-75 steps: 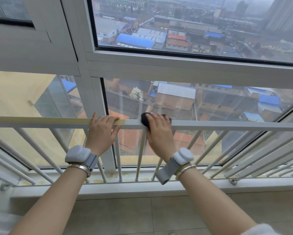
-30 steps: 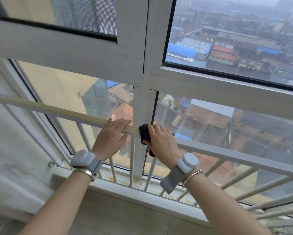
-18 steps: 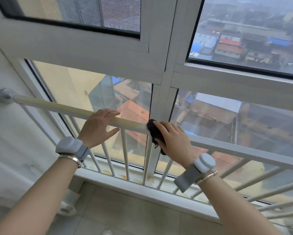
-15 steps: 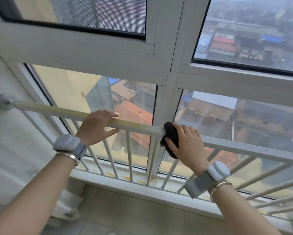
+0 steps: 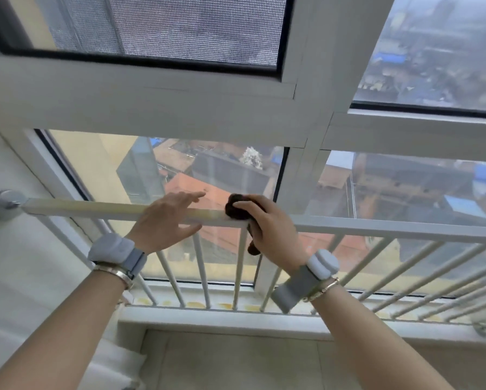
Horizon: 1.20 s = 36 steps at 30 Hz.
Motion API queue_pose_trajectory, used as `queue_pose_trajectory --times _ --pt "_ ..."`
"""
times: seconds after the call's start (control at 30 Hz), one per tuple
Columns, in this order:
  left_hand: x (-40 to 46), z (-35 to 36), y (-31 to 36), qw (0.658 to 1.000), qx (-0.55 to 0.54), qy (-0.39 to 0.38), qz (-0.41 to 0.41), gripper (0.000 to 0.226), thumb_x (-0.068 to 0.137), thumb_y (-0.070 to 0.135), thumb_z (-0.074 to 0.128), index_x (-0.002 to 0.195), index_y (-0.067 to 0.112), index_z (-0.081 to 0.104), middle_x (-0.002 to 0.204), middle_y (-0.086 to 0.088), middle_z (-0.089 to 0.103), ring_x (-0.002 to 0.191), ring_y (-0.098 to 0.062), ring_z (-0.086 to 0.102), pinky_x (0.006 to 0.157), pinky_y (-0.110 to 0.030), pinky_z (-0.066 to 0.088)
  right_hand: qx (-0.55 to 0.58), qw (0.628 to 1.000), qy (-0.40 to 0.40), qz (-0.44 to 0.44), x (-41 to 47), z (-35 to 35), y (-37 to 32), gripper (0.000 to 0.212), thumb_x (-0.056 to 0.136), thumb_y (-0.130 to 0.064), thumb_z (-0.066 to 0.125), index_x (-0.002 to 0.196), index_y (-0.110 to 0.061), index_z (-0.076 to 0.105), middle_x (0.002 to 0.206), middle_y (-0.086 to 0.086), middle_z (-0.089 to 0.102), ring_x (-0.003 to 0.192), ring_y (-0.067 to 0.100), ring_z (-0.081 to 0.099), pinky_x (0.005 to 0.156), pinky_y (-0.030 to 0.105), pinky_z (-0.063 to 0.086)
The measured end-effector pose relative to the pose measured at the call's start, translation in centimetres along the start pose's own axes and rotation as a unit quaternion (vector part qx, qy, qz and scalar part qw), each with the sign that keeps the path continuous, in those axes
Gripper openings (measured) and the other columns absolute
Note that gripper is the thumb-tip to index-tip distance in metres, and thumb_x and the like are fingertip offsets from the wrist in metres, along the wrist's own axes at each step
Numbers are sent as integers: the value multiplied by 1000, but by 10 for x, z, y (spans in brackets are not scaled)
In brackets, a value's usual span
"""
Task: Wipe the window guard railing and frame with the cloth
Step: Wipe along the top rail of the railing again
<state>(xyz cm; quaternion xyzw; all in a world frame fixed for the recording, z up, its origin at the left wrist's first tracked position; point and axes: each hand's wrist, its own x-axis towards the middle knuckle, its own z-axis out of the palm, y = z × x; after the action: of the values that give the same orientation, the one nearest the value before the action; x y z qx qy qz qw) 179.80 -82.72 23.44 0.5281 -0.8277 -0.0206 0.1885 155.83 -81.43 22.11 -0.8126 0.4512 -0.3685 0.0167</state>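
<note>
Head view puts us over the window guard railing (image 5: 95,207), whose top bar runs from a round wall mount (image 5: 3,204) on the left across to the right edge. We have our right hand (image 5: 267,229) curled round a dark cloth (image 5: 236,210), pressing the wad onto the top bar just left of the white window frame (image 5: 301,190) upright; a tail of cloth hangs below the bar under the palm. Our left hand (image 5: 166,220) lies over the bar just beside the cloth, fingers straight and spread, holding nothing.

We judge the step in hand to be the wipe along the top bar, heading left. The stretch between the left hand and the wall mount looks yellowish, so it seems not yet cleaned. Next, we would need the left hand clear of the path, then a firm slide of the cloth toward the mount. Vertical bars (image 5: 202,266) and frame look untouched, so much remains.
</note>
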Motion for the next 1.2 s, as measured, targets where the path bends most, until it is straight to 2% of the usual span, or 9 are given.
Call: queue_pose_trajectory --times 0.13,0.27,0.5,0.6,0.73,0.8,0.87,1.07,1.2 --pt "-1 -4 -18 1000 13 -10 3 52 74 54 53 114 21 59 99 3 67 86 -21 65 70 -33 50 -115 986 2 125 -16 -21 22 41 83 -28 36 113 -18 63 108 5 61 93 30 57 85 38 38" --pt "-7 -5 -28 1000 -3 -7 -19 41 74 50 59 104 22 63 94 4 68 84 -22 65 74 -36 51 -211 967 -63 131 -15 13 2 41 83 -39 42 112 -16 60 100 11 59 88 34 53 89 45 34" --pt "-20 -10 -49 998 19 9 -59 37 78 37 65 110 20 63 97 -2 69 87 -28 64 79 -37 48 -117 986 -119 -20 29 83 -67 59 67 -1 67 125 -5 56 118 22 57 105 41 54 97 50 40" --pt "-25 -10 -51 998 6 4 -64 45 77 28 68 120 19 58 101 -4 68 90 -28 63 81 -38 48 -44 994 -95 -18 31 59 -61 55 63 6 72 114 -12 65 116 13 62 98 35 60 82 42 50" --pt "-25 -8 -52 998 4 11 -61 47 77 26 67 122 17 56 99 -3 68 88 -27 61 84 -38 46 -80 995 -13 64 23 22 -37 34 81 -6 54 112 -13 63 108 10 61 89 32 58 78 42 50" --pt "-24 -6 -52 998 -2 16 -61 47 78 25 66 123 16 55 98 -3 68 87 -27 60 84 -38 45 -133 983 -47 122 14 22 -34 40 84 -25 35 112 -13 61 104 11 62 93 35 58 88 48 43" --pt "-25 -7 -54 998 -8 16 -55 50 78 25 66 125 17 53 97 -3 68 86 -27 60 83 -37 45 -187 968 -104 132 9 37 -43 50 81 -35 31 117 -13 57 106 13 59 101 36 54 100 55 32" --pt "-35 -8 -73 999 23 32 -23 57 73 17 73 126 9 53 119 -11 62 109 -32 56 98 -47 39 -178 969 -171 6 38 93 -91 57 73 -9 47 129 -4 50 121 26 53 110 47 50 100 58 35" --pt "-44 -13 -83 997 45 34 -46 47 76 24 66 119 8 58 111 -12 65 101 -32 60 98 -46 36 -82 973 -193 -99 48 82 -100 60 68 7 65 126 -3 56 128 22 54 117 41 51 99 49 40"
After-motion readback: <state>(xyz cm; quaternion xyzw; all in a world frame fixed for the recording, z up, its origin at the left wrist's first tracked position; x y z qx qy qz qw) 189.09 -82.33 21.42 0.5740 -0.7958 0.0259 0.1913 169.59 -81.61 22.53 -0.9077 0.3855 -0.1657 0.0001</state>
